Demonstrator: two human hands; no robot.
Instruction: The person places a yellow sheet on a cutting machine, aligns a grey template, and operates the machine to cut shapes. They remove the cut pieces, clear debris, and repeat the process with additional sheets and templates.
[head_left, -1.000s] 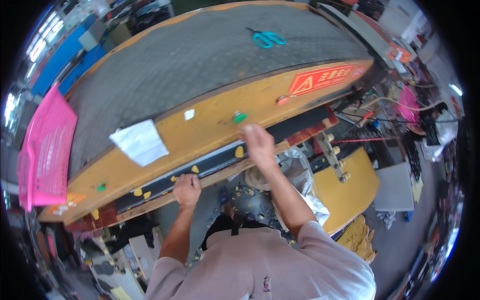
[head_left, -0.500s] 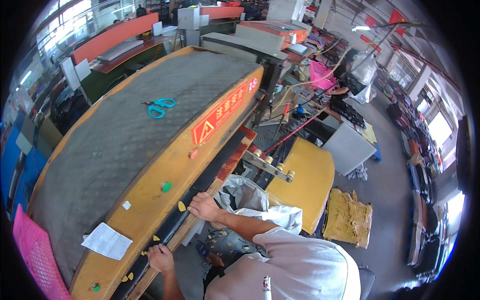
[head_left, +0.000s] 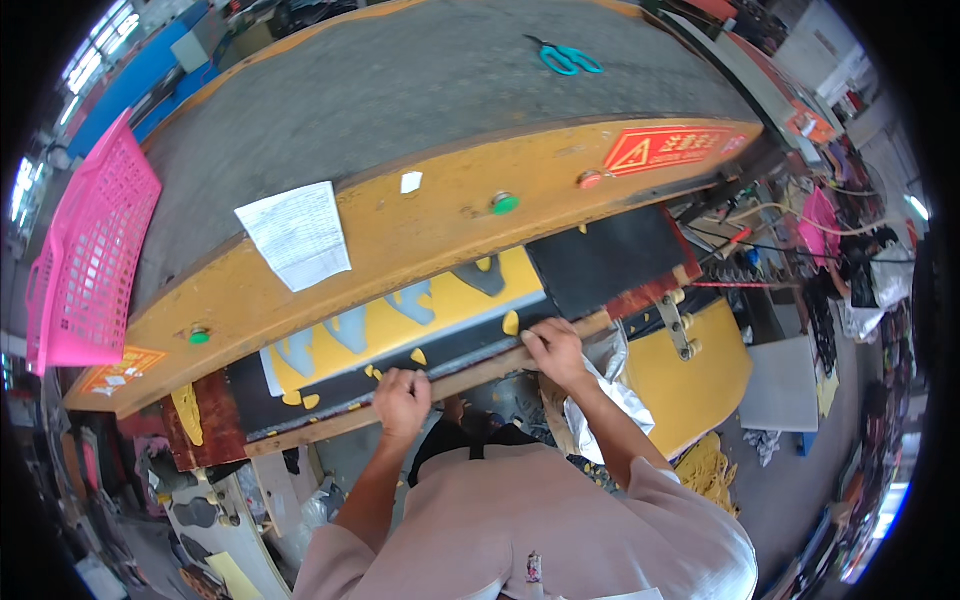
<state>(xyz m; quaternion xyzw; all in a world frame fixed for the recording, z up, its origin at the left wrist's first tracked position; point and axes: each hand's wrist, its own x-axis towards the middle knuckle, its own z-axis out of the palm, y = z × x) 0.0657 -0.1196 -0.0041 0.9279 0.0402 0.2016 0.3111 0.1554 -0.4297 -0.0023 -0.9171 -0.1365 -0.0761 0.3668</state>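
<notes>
Four grey shapes showed in the yellow sheet (head_left: 515, 278), which lay on the black counter (head_left: 600, 250) close under the front of the orange-yellow beam (head_left: 440, 225). I judged those shapes to be cut-outs, so that much seemed done; the sheet and several small yellow pieces (head_left: 511, 322) along the near strip looked left to clear.

The left hand (head_left: 403, 402) was curled over the wooden edge (head_left: 470, 368), beside a few of the pieces — I couldn't tell whether it pinched anything. The right hand (head_left: 553, 347) rested half-curled on the same edge, near one larger piece; what its fingers had hold of was hidden.

The beam closed off the far side and the wooden edge bounded the near one. Sideways there was more room — the widest stretch lay rightward, past the sheet's end.
</notes>
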